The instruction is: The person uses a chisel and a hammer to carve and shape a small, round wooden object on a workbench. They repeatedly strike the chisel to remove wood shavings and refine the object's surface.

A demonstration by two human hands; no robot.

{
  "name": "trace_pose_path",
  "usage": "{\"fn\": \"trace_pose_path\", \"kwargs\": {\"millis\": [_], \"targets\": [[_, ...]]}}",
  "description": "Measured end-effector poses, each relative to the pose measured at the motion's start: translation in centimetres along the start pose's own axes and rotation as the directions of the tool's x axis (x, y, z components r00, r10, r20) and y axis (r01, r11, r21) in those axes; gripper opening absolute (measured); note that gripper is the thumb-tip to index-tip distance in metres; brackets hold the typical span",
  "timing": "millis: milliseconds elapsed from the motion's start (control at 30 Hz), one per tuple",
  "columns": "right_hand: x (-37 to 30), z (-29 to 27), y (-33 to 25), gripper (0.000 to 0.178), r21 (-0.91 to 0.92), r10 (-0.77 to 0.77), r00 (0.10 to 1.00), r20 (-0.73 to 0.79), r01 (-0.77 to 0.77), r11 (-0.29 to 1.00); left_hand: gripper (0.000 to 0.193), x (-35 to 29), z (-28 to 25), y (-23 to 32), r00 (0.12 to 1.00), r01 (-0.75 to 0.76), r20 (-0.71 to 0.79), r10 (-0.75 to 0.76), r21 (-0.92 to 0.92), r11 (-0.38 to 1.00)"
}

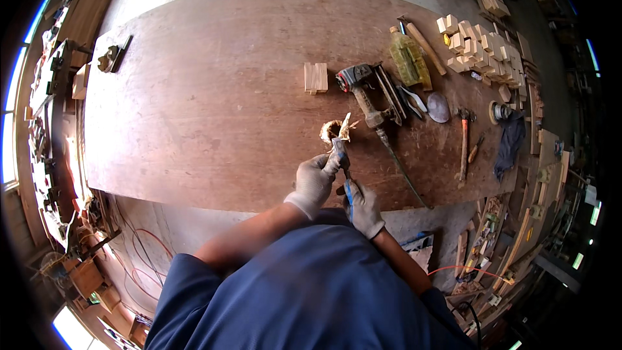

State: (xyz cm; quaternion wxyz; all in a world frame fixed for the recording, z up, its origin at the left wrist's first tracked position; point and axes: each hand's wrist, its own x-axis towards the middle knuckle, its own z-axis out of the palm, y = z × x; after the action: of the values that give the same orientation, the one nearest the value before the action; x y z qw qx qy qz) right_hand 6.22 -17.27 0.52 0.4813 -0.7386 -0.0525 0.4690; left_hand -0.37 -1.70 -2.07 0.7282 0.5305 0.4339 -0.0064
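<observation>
Both my hands wear pale gloves and meet near the table's front edge. My left hand (313, 181) is closed around the grey upper part of a blue-handled tool (341, 153). Lower down, my right hand (367, 211) is closed on that tool's blue handle, partly hidden by my fingers. The tool's kind cannot be made out. Just beyond its far end lies a round, hollow brown thing (330, 131) with pale, ragged pieces (348, 128) beside it. I cannot tell whether the tool touches it.
A nail gun (363, 94) with a hose lies beyond my hands, beside a wooden block (315, 78). To the right are a yellowish bottle (407, 57), hammers (464, 146), a dark cloth (510, 142) and stacked wood blocks (486, 48). A small metal tool (114, 57) sits far left.
</observation>
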Motion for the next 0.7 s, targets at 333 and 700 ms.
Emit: {"fn": "trace_pose_path", "kwargs": {"millis": [333,700], "targets": [[-1.3,-2.2,-1.0,0.04,0.09,0.161,0.977,0.141,-0.175,0.981,0.029,0.1,-0.7,2.2,0.978,0.035,0.21,0.001,-0.171,0.985],[-1.0,-1.2,-0.2,0.04,0.111,0.075,0.994,0.074,-0.082,0.99,0.016,1.2,-0.2,0.1,0.955,-0.16,0.174,0.24,-0.383,0.91]]}}
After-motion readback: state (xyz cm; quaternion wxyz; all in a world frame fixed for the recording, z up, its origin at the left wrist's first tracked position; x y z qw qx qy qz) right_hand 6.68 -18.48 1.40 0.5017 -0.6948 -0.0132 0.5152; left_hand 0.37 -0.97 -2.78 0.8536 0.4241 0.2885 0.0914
